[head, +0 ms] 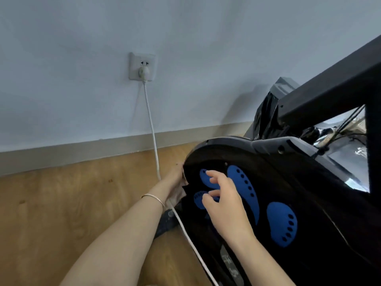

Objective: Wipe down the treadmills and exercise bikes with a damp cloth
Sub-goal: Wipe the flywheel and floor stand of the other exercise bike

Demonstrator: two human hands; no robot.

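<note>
A black exercise bike housing (292, 182) with blue decorative patches (282, 223) fills the lower right. My left hand (174, 178) is at the housing's left edge and holds a pale cloth (181, 193) against it; the fingers are mostly hidden behind the edge. My right hand (222, 199) rests on the side of the housing over the blue patches, fingers loosely bent and touching the surface, holding nothing.
A white cable (153, 137) runs from a wall socket (142, 67) down across the wooden floor (61, 203) and past my left wrist. A dark frame bar (329, 93) slants overhead at right. A grey skirting board (82, 151) lines the wall.
</note>
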